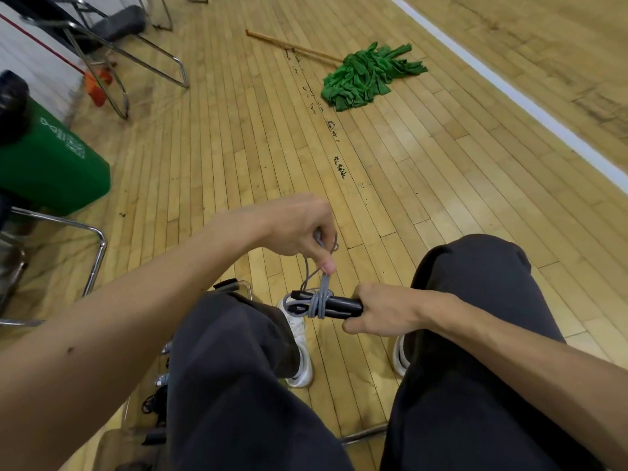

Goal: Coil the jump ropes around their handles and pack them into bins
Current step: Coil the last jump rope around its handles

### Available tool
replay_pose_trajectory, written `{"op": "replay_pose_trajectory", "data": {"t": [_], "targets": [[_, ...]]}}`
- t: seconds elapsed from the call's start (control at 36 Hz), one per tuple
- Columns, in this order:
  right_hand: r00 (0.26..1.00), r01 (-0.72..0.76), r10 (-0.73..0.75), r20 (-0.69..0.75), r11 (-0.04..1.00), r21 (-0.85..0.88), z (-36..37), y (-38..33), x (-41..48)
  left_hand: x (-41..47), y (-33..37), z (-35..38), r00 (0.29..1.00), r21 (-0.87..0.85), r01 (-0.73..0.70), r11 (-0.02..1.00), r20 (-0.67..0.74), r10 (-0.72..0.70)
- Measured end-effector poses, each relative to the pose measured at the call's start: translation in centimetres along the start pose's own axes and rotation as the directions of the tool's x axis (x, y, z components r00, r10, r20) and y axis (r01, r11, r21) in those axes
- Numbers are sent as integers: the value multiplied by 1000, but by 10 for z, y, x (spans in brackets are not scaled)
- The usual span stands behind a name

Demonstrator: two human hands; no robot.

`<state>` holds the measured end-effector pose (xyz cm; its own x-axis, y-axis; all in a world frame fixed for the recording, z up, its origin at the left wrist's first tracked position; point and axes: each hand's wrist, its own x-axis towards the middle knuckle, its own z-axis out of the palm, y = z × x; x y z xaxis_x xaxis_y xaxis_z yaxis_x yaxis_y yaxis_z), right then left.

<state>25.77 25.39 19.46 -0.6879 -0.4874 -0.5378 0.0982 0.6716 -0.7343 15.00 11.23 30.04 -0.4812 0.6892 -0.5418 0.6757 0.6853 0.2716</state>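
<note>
You're sat over a big wooden gym floor (238, 147), with a green bin (57, 164) off to your left and a green mop (367, 76) lying further out. The actual job is down between your knees. Your right hand (380, 309) has its fingers clamped round one end of the two black handles (343, 305). Your left hand (299, 226) is up above them, fingers pinched on a loose loop of the grey rope (317, 300), which has a few turns round the other end of the handles.

What I'd watch: those turns sit pretty close to the free tips. If you let the tension drop or pull toward the tips, they'd probably slide right off and the coil falls apart. The slack dangling under your left hand could also tangle into a knot.

The handles lie side by side, with their long axis running roughly level across your lap. The free tips point to your left and the gripped ends to your right.
</note>
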Motion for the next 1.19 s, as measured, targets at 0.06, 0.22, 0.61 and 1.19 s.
{"op": "replay_pose_trajectory", "data": {"t": [0.06, 0.22, 0.61, 1.19], "targets": [[999, 38, -38, 2, 999, -23, 0, -1, -2, 1, -2, 3, 1000, -100, 1, 995, 19, 1], [988, 138, -142, -58, 988, -75, -2, -1, -5, 1, -6, 11, 998, -439, 46, 897, 66, -19], [935, 244, -195, -297, 960, 138, -9, 0, -8, -3, -19, 46, 995, -781, 28, 624, -38, -92], [860, 213, 98, -501, 823, 526, -25, 2, 7, 15, 8, 95, 879, -891, -100, 442, -287, -380]]}}
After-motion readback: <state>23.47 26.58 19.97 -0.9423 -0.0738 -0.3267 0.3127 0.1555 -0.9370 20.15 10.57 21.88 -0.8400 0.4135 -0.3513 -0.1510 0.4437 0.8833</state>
